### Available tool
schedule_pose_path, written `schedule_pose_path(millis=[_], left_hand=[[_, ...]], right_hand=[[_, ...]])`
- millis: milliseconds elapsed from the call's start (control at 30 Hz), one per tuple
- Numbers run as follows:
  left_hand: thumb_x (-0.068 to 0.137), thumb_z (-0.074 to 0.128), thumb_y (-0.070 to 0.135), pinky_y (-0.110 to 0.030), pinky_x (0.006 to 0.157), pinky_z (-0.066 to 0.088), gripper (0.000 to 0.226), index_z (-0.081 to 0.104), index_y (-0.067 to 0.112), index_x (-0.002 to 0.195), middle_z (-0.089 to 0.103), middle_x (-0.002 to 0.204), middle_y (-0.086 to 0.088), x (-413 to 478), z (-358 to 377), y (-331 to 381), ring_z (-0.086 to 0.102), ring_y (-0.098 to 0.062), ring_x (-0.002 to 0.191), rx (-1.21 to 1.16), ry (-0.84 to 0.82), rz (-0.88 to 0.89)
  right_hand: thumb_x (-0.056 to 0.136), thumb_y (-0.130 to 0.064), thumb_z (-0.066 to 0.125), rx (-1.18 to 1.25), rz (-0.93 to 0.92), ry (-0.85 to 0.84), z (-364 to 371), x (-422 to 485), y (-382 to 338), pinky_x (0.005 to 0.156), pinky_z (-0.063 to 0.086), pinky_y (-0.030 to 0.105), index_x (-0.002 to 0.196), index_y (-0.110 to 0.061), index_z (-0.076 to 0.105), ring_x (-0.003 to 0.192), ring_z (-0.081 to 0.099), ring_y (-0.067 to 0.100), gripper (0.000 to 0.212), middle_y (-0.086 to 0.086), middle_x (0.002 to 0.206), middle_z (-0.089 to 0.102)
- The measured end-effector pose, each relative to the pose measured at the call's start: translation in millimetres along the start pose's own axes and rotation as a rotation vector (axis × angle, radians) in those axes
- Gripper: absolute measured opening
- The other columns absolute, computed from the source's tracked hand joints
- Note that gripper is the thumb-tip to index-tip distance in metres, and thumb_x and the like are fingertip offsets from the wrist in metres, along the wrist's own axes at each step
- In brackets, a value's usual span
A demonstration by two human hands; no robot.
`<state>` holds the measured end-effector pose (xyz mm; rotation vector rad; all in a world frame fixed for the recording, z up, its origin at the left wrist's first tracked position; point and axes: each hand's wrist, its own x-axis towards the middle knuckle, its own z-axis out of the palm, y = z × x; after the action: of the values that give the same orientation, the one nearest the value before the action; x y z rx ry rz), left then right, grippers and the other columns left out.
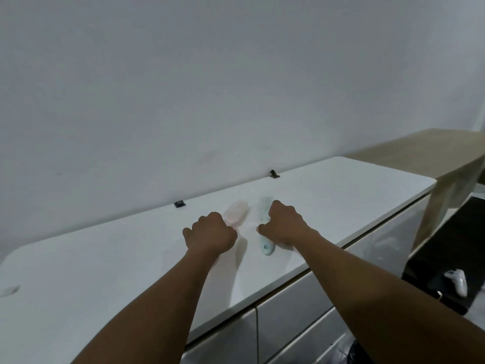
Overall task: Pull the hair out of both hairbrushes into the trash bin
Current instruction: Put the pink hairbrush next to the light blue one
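Note:
Two hairbrushes lie side by side on a white countertop (105, 258), bristles up. The pink hairbrush (236, 212) is on the left; my left hand (211, 233) is closed over its handle, which is hidden. The pale blue hairbrush (264, 206) is on the right; my right hand (284, 223) is closed around its handle, whose end sticks out below the hand. Any hair in the bristles is too faint to make out. No trash bin is in view.
The countertop tops a cabinet with white drawers (286, 319) and runs along a plain wall. Two small black clips (179, 204) (273, 174) sit at its back edge. A wooden table (430, 156) stands at the right, with a white object (458, 281) on the dark floor below.

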<state>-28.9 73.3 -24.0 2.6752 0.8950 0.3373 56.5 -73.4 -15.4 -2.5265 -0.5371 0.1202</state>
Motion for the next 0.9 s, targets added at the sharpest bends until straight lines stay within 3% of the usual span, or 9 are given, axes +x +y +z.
schedule_pose_path(millis=[133,333,567,767,900], left_hand=[[0.086,0.053,0.03,-0.041,0.1,0.03,0.015,0.046,0.019,0.094,0.055,0.092,0.001,-1.6,-3.5,-2.5,0.061,-0.027,0.1,0.031,-0.017,-0.017],[0.083,0.055,0.027,-0.04,0.087,0.027,0.018,0.041,0.022,0.073,0.053,0.066,0.005,1.2,-12.2,-9.7,0.048,-0.015,0.062,-0.008,0.056,-0.064],[0.082,0.054,0.03,-0.042,0.095,0.031,0.015,0.043,0.021,0.077,0.049,0.072,0.005,13.4,-11.6,-35.1,0.055,-0.026,0.078,-0.013,0.093,-0.144],[0.084,0.053,0.034,-0.042,0.097,0.032,0.021,0.051,0.018,0.097,0.043,0.072,0.006,17.2,-7.8,-43.4,0.051,-0.025,0.083,-0.062,0.065,-0.184],[0.084,0.052,0.036,-0.042,0.097,0.033,0.019,0.052,0.019,0.092,0.055,0.074,0.004,18.1,-8.6,-43.8,0.056,-0.026,0.082,-0.093,0.049,-0.18]], right_hand=[[0.081,-0.028,0.062,-0.04,0.005,0.025,2.1,7.0,-4.2,0.073,0.04,0.03,0.105,-0.013,0.049,0.088,0.052,0.026,0.031,0.007,0.105,0.056],[0.078,-0.037,0.066,0.068,-0.11,0.092,14.4,13.2,-8.4,0.072,0.04,0.03,0.115,-0.018,0.057,0.09,0.055,0.024,0.043,0.001,0.102,0.057],[0.078,-0.036,0.066,0.074,-0.255,0.077,38.0,22.6,-38.1,0.072,0.039,0.029,0.116,-0.019,0.059,0.089,0.055,0.022,0.042,-0.003,0.097,0.055],[0.078,-0.041,0.063,0.018,-0.264,0.05,55.2,29.8,-46.8,0.077,0.045,0.032,0.116,-0.024,0.056,0.097,0.06,0.026,0.042,-0.001,0.103,0.059],[0.079,-0.04,0.062,0.045,-0.253,0.01,53.5,35.1,-45.1,0.078,0.048,0.033,0.114,-0.026,0.056,0.094,0.061,0.024,0.039,0.001,0.104,0.064]])
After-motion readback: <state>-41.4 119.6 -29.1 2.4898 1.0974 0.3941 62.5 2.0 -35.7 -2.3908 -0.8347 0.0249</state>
